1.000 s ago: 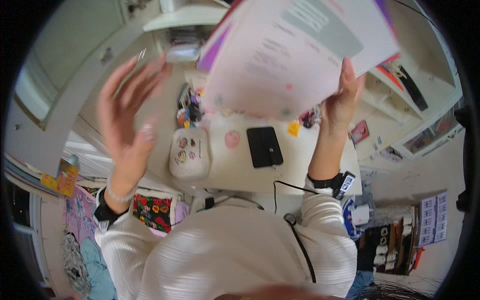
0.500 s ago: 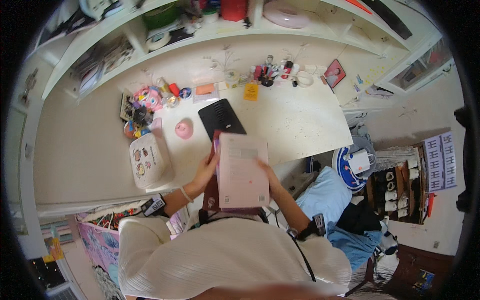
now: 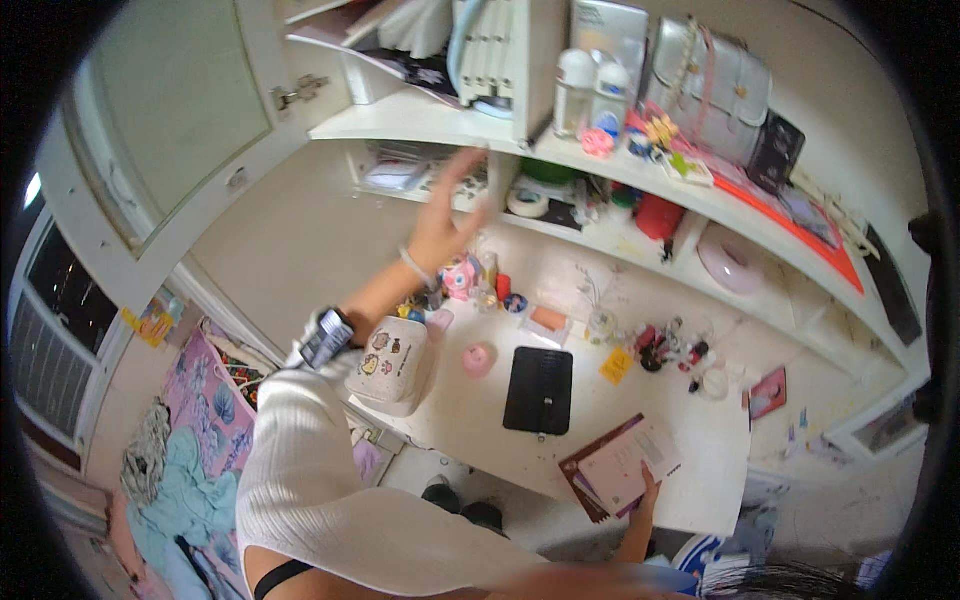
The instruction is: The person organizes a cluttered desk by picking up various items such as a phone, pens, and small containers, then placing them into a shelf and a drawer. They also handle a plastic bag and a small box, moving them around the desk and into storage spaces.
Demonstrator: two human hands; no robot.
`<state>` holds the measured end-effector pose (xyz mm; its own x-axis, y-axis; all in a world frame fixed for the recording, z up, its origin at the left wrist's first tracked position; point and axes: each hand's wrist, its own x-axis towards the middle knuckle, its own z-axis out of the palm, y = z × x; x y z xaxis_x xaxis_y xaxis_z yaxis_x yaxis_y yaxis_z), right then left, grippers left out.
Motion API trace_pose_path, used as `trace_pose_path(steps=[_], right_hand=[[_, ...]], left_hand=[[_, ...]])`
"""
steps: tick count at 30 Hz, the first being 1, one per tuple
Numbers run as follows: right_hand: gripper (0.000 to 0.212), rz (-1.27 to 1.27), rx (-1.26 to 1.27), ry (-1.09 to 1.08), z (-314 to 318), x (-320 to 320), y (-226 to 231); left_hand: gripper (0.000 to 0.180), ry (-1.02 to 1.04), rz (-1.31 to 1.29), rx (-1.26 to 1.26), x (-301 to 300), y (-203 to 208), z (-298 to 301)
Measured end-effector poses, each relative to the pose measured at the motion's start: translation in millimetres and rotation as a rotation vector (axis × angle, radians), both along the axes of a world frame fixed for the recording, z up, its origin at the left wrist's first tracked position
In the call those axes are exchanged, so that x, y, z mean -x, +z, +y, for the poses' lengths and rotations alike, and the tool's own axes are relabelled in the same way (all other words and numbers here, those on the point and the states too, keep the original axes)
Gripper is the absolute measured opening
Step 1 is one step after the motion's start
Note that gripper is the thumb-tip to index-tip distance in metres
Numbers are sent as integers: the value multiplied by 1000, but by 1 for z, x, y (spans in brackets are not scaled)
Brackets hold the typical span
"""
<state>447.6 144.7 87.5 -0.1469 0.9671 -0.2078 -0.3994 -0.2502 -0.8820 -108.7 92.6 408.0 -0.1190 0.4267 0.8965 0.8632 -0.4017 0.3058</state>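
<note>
My left hand [image 3: 447, 226] is raised toward the shelves, its fingers apart and slightly blurred, holding nothing. Behind its fingertips, the lower shelf compartment holds papers [image 3: 397, 174]. Low on the right, my right hand [image 3: 647, 494] grips a pale pink book [image 3: 618, 466] by its edge. Beneath that book a dark red book [image 3: 574, 470] sticks out at the left, in the same stack. The stack is at the desk's front edge; whether it rests on the desktop, I cannot tell. A black flat case [image 3: 538, 390] lies on the desk to the left of the stack.
On the white desk [image 3: 470, 425] stand a cream box with cartoon prints [image 3: 388, 365], a pink round object [image 3: 478, 359] and several small bottles [image 3: 690, 350]. An open cabinet door [image 3: 185, 130] hangs at the upper left. A silver handbag [image 3: 708, 90] sits on the upper shelf.
My left hand has let go of the books and risen toward the shelves. The right hand keeps the stack, now lower right. The view has swung left and up.
</note>
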Motion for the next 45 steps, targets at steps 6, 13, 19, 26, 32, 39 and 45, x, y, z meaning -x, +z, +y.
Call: trace_pose_path(steps=[6,13,19,26,32,39,45], right_hand=[[79,-278,49,110,45,-19,-58],[73,-839,-127,-361,61,-40,-107],[54,-767,-303,-575,41,-33,-64],[44,-611,-406,-611,-8,2,-46],[47,-646,-707,-295,-14,152,72],[36,-647,-1337,-8,-53,345,261],[35,-572,-1452,41,-67,399,322]], left_hand=[[42,387,427,-709,82,189,-60],[46,757,750,-332,176,274,-39],[39,740,563,97,225,297,-2],[27,629,586,-320,192,306,-37],[28,506,610,-403,172,280,-69],[35,446,586,-537,185,262,-60],[35,382,513,-722,173,280,-76]])
